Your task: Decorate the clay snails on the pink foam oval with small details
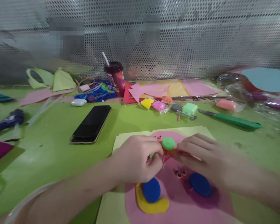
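Note:
My left hand (140,157) is closed in a pinch at the left of a bright green disc (168,143); what its fingertips hold is hidden. From the other side, my right hand (200,152) presses its thumb and fingers on an orange piece (169,152) under the disc. Beneath both hands lies a pink paper shape (175,205) on pale yellow sheets (114,193). Nearer to me on the pink paper are a blue disc (151,190) over a yellow curved piece (154,207) and another blue disc (200,184) over a purple piece (210,199). Small googly eyes (182,174) sit beside the purple piece.
A black phone (92,124) lies left of the sheets. Behind are a lidded cup with a straw (116,79), a white earbud case (78,102), clay packets (159,105) and paper scraps. A green utility knife (235,120) lies right; a glue gun (8,121) lies left.

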The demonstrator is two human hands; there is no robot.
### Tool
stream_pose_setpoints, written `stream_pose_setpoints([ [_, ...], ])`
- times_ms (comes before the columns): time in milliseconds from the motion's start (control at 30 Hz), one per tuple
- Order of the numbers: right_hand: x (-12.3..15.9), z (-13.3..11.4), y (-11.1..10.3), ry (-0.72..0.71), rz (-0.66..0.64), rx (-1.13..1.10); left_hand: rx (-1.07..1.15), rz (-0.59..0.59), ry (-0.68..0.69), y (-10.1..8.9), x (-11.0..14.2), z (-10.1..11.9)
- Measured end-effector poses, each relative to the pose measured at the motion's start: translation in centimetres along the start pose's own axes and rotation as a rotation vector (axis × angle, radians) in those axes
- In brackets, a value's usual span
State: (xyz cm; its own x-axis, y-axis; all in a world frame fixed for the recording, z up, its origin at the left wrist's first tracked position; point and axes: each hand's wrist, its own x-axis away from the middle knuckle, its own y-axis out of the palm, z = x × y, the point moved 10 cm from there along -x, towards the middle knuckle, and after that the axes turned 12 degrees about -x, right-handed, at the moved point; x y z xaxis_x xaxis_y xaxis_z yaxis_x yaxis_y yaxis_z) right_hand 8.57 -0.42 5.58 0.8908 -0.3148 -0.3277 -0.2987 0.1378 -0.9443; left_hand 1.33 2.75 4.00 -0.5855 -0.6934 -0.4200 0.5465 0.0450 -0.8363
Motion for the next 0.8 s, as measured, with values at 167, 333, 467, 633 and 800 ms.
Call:
stream_pose_setpoints([
  [167, -0.1, -0.12, 0.03, -0.006, -0.012, -0.013, -0.008, -0.014, 0.011, 0.16, 0.01, 0.01],
  [333, 0.0, 0.04, 0.2, -0.012, -0.017, -0.038, -0.014, -0.01, 0.007, -0.02, -0.12, 0.11],
  [467, 0.06, 0.01, 0.28, -0.026, -0.016, -0.047, -0.011, -0.009, 0.01, 0.0, -0.03, 0.16],
  [633, 0.32, 0.39, -0.29, -0.008, 0.039, -0.059, -0.017, -0.003, -0.01, 0.01, 0.04, -0.13],
  [800, 0.12, 0.31, -0.33, -0.016, 0.033, -0.062, -0.012, -0.002, -0.058, -0.23, -0.15, -0.54],
])
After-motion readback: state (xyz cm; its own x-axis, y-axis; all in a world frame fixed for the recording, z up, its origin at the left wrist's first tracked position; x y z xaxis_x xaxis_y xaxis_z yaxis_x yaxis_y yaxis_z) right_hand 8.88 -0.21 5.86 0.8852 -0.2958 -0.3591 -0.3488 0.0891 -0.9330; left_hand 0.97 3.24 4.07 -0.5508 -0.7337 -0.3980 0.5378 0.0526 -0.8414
